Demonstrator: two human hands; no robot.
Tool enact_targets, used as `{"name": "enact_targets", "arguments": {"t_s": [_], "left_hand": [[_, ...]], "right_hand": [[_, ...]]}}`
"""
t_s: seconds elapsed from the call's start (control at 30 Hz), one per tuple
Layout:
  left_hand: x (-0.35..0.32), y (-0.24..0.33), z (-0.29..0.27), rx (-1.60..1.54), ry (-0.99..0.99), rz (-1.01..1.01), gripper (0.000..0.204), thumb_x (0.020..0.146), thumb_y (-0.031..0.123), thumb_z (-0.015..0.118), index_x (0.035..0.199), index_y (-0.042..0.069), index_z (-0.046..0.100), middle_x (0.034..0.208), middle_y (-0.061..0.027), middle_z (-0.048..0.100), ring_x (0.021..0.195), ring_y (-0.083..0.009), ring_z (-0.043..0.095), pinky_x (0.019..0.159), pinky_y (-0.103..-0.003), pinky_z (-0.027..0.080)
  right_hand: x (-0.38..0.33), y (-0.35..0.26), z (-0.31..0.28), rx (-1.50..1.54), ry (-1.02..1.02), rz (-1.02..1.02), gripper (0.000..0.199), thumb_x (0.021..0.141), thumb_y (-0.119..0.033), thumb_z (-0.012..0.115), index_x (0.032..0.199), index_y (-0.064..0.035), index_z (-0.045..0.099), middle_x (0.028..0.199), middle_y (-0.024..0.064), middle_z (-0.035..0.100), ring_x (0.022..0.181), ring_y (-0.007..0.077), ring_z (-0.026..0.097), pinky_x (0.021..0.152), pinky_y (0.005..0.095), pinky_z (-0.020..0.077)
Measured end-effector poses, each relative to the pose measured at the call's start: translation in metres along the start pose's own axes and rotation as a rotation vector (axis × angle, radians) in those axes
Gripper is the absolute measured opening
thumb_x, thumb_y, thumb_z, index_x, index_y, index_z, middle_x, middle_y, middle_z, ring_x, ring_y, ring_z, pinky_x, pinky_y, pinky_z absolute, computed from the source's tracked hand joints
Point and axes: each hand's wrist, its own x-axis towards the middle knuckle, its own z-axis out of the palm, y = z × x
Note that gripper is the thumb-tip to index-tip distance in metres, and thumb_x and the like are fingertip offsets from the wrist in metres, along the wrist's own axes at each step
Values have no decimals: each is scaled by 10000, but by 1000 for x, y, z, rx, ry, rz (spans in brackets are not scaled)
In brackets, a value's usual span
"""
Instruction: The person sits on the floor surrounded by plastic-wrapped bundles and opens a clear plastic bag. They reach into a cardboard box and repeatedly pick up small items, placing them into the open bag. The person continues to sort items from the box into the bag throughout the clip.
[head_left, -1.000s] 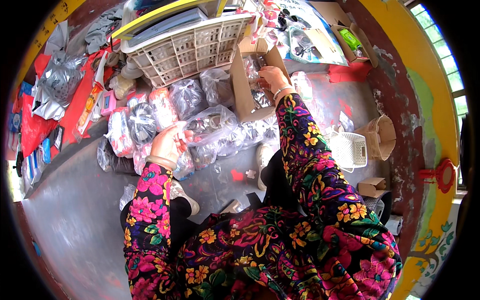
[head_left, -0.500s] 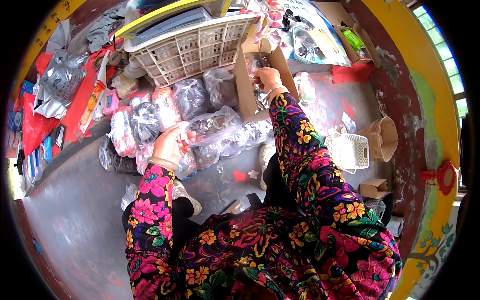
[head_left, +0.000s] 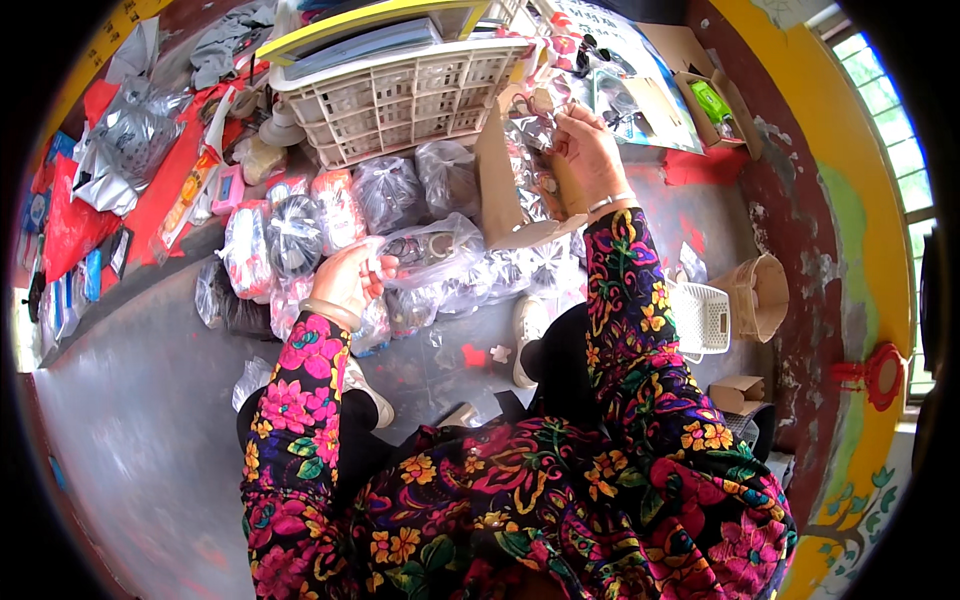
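My left hand (head_left: 350, 276) is closed on the edge of a clear plastic bag (head_left: 452, 243) with small dark and ring-shaped things inside. The bag lies over other packed clear bags (head_left: 485, 283) on the floor. Above and to the right, my right hand (head_left: 592, 150) is at the upper right side of an open cardboard box (head_left: 503, 205), its fingertips pinched together. What they grip, if anything, is too small to make out. The box is tilted and holds several small items in shiny clear wrapping (head_left: 532, 170).
A white plastic crate (head_left: 400, 105) stands behind the bags. At right are a white basket (head_left: 700, 318) and a brown paper container (head_left: 757, 297) near the wall. Red sheets and loose packages (head_left: 130, 150) lie at left. My shoes (head_left: 528, 335) are close to the bags.
My right hand has come up out of the box and moved right, to its upper right side. The left hand keeps its hold on the bag. The view has shifted slightly.
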Motion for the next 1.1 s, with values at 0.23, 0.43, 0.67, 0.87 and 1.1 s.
{"name": "enact_targets", "arguments": {"t_s": [0.23, 0.43, 0.67, 0.87, 1.1], "left_hand": [[2, -1, -5, 9, 12, 5, 315, 861, 228, 467, 1133, 72, 494, 871, -119, 615, 720, -163, 575, 542, -239, 424], [2, -1, -6, -8, -15, 3, 297, 878, 227, 430, 1125, 67, 463, 880, -124, 612, 728, -165, 589, 527, -230, 425], [4, -3, -5, -31, 17, 27, 298, 876, 223, 432, 1121, 58, 471, 860, -137, 616, 679, -164, 585, 496, -230, 427], [4, -4, -9, -57, 83, 50, 304, 872, 206, 428, 1132, 54, 472, 856, -145, 619, 665, -170, 586, 494, -223, 433], [4, -3, -7, -34, 60, 20, 302, 873, 212, 428, 1131, 63, 477, 856, -138, 621, 676, -179, 590, 502, -231, 433]], "right_hand": [[-28, 10, 50, -100, -274, 223, 118, 797, -97, 497, 878, -42, 562, 757, 11, 578, 647, 92, 548, 550, 216, 435], [-34, 63, 90, -814, -792, 254, 155, 814, -175, 498, 890, -57, 564, 761, 18, 594, 650, 111, 544, 553, 241, 460], [-43, 131, 114, -1174, -966, -107, 203, 772, -200, 498, 910, -69, 567, 815, 153, 612, 788, 330, 575, 705, 379, 443], [-36, 144, 116, -1079, -1246, -36, 213, 763, -200, 513, 928, -75, 567, 832, 131, 612, 756, 263, 592, 679, 362, 452], [-33, 180, 106, -572, -668, 492, 196, 817, -176, 476, 904, -22, 561, 787, 120, 603, 725, 196, 602, 624, 317, 498]]}}
